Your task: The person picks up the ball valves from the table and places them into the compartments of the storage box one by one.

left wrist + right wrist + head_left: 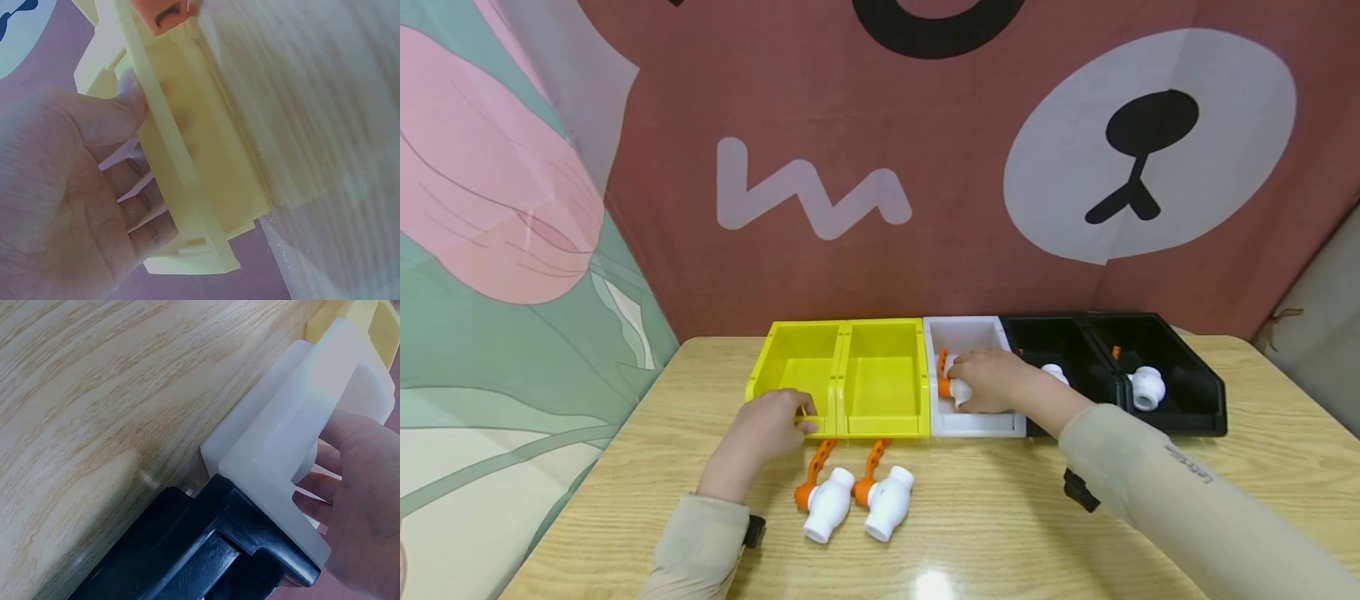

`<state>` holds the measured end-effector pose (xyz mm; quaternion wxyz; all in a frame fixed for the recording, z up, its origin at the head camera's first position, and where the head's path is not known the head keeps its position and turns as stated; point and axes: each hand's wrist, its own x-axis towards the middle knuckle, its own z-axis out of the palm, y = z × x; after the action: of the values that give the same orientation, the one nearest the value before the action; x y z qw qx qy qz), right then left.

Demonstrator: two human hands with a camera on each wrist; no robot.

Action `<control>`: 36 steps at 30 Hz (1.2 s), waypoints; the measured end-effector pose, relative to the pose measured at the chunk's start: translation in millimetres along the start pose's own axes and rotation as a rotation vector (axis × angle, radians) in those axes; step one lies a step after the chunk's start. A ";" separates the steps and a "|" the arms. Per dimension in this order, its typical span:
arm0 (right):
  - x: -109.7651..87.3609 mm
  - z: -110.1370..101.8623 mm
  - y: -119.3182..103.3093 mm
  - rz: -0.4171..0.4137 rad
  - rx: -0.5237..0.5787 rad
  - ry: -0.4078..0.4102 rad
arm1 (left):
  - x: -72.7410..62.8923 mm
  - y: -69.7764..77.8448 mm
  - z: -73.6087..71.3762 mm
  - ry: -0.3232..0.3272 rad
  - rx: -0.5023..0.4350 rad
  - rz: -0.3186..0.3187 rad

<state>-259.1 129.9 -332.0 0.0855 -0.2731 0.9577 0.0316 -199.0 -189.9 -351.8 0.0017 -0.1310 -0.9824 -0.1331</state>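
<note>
At the left yellow bin (797, 367), my left hand (772, 423) holds the front rim, with the thumb and fingers on either side of the wall. The left wrist view shows that thumb (115, 115) against the rim. My right hand (988, 379) reaches into the white bin (973, 423) and grips a white plastic ball valve (961, 392) with an orange handle. Its fingers are partly hidden by the bin wall in the right wrist view. Two more such valves, a left one (830, 506) and a right one (889, 503), lie before the yellow bins.
A second yellow bin (883, 375) adjoins the white one. Two black bins, the inner one (1086, 367) and the outer one (1206, 392), stand on the right, each with a white valve inside. The wooden table (985, 517) meets a printed cloth (955, 250) behind.
</note>
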 end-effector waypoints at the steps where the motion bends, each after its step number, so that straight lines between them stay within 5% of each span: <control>1: -0.2 0.4 0.0 0.000 0.002 0.002 | -0.1 0.0 0.1 0.002 0.000 0.001; 13: -13.3 -0.9 -5.5 -0.025 -0.015 0.107 | -0.7 0.2 -0.2 0.011 0.010 0.006; 25: -44.2 -9.4 -24.1 -0.049 -0.013 0.389 | -1.3 0.5 -0.5 0.012 0.008 0.005; 36: -75.1 -11.2 -33.8 -0.002 0.048 0.470 | -1.4 1.5 -0.2 0.009 0.003 0.000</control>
<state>-180.1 138.9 -307.8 -0.1333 -0.2716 0.9515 -0.0557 -197.3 -188.9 -351.3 0.0065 -0.1303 -0.9826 -0.1320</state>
